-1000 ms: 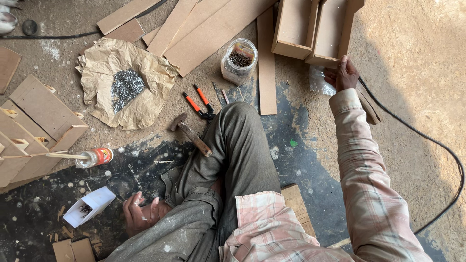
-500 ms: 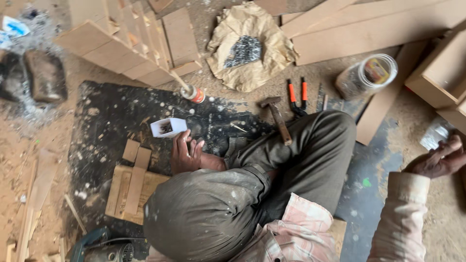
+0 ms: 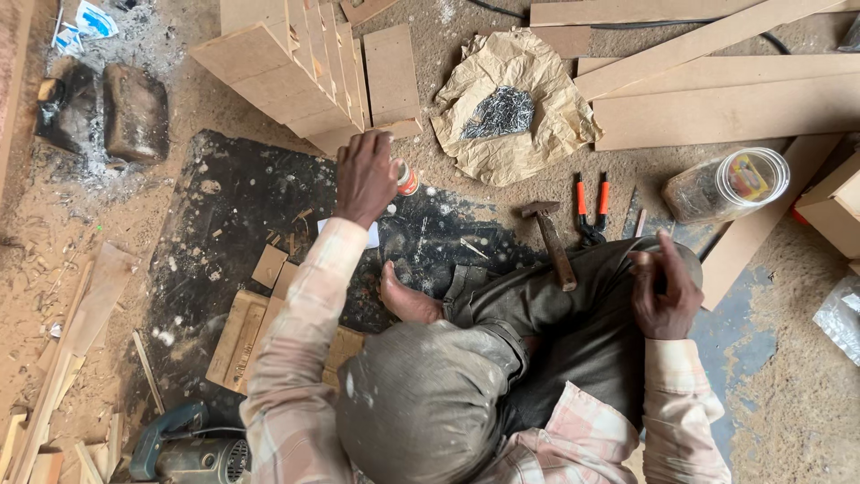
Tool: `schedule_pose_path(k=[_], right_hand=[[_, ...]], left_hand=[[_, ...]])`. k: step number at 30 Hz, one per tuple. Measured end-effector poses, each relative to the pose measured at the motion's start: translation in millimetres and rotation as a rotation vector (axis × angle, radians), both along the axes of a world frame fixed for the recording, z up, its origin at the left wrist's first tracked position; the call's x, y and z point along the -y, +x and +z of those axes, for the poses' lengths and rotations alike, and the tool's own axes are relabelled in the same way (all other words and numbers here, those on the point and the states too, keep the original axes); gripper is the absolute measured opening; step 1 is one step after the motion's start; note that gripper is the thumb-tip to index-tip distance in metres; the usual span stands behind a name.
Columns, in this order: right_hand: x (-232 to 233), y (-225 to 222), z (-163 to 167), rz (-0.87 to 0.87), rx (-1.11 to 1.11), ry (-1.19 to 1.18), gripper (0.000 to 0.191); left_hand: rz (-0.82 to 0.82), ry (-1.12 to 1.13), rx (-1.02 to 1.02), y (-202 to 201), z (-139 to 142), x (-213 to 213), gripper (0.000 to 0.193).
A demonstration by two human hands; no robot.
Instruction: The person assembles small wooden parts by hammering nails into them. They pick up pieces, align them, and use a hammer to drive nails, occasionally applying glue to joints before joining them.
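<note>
Both hands are busy: the right hand [image 3: 665, 291] rests on the knee, fingers curled, whether pinching anything I cannot tell. Farther out, the left hand [image 3: 365, 177] closes around a small red-and-white glue tube [image 3: 406, 178], which lies on the dark floor mat [image 3: 224, 206] with its long axis pointing right toward the crumpled brown paper of nails [image 3: 511, 108].

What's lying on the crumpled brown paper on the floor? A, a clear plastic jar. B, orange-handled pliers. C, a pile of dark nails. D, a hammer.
C: a dark heap of nails sits in the middle of the paper, while the hammer, pliers and jar lie off it on the floor.
</note>
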State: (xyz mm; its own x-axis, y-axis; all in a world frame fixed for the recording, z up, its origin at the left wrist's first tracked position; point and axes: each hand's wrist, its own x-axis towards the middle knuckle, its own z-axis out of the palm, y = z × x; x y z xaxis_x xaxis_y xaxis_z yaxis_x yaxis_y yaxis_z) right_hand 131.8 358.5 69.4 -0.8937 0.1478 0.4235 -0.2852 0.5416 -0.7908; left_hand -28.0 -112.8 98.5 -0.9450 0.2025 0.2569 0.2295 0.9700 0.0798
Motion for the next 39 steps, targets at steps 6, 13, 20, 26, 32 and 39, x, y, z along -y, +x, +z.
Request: schedule_pose_path(k=[6,13,20,26,32,39], right_hand=[[10,-9,7,-0.004,-0.063,0.351,0.04],[11,-20,-5,-0.071,-0.018,0.452,0.036],[13,-25,-8,-0.077,-0.006,0.432,0.03],[16,-26,2,-0.098,0.072,0.453,0.033],[32,-30,32,0.033,0.335,-0.088,0.044],[109,-73,36,0.431,0.619,-1.104,0.095]], left_hand=[[0.15,-0.33,0.075,-89,-27,-37,0.036],[0.132,-0.387,0.349,-125,-38,-39,0.021],[-0.023,-0.186,-0.145,-142,-35,-18,0.022],[-0.06,0.303,-0.006,-125,33,-29,0.013],[-0.371,0.743,0.044,-24,99,-42,0.02],[-0.615,1.004,0.207,74,107,-73,0.019]])
